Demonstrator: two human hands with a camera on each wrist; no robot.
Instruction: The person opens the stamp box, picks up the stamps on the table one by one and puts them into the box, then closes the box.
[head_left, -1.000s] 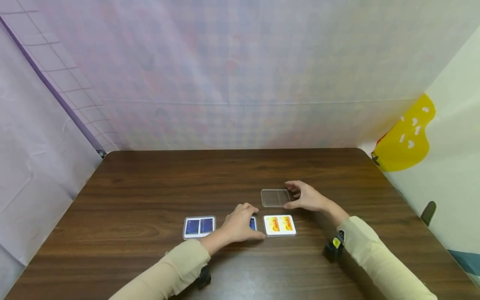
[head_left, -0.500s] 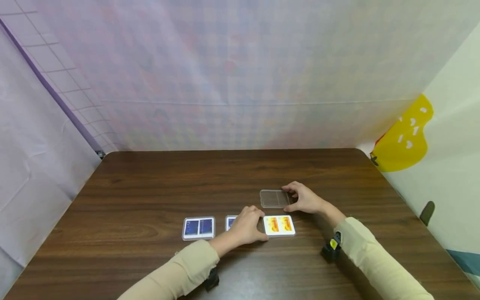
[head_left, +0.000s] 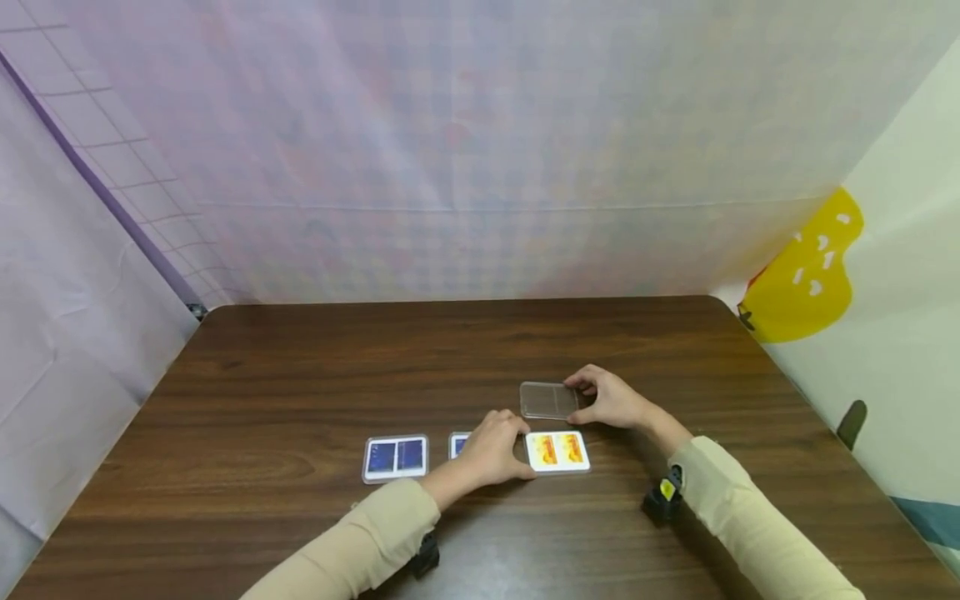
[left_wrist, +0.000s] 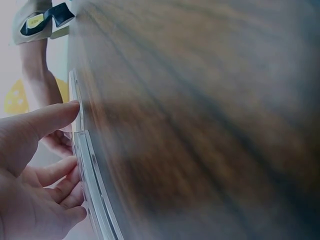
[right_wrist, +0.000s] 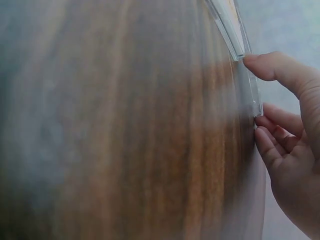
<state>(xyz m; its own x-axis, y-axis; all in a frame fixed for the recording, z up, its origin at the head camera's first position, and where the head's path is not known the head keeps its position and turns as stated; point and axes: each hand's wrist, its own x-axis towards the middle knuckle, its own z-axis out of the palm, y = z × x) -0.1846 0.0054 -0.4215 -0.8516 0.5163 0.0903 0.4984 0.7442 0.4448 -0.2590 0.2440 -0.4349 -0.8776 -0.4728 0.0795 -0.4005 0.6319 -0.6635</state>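
Observation:
A flat clear-edged case [head_left: 558,452] with two orange-and-yellow pictures on white lies on the table. At its left side, my left hand [head_left: 491,450] grips it, thumb at the near corner and fingers at the far one. Beyond it sits a transparent rectangular plastic cover [head_left: 547,401] with a line across it. My right hand [head_left: 611,398] holds this cover by its right end, thumb on the near side, fingers on the far side. In the right wrist view the cover [right_wrist: 254,92] shows edge-on between thumb and fingers. A second case [head_left: 458,444], with dark blue pictures, is mostly hidden under the left hand.
Another case [head_left: 395,458] with two dark blue pictures lies to the left. All rest on a brown wood-grain table [head_left: 300,358]. Behind it hangs a pale checked curtain [head_left: 450,167], and a white cloth with a yellow print [head_left: 798,283] is on the right.
My left hand has moved right, from over the second blue case to the orange case's left edge. The right hand has drawn slightly left onto the clear cover's end.

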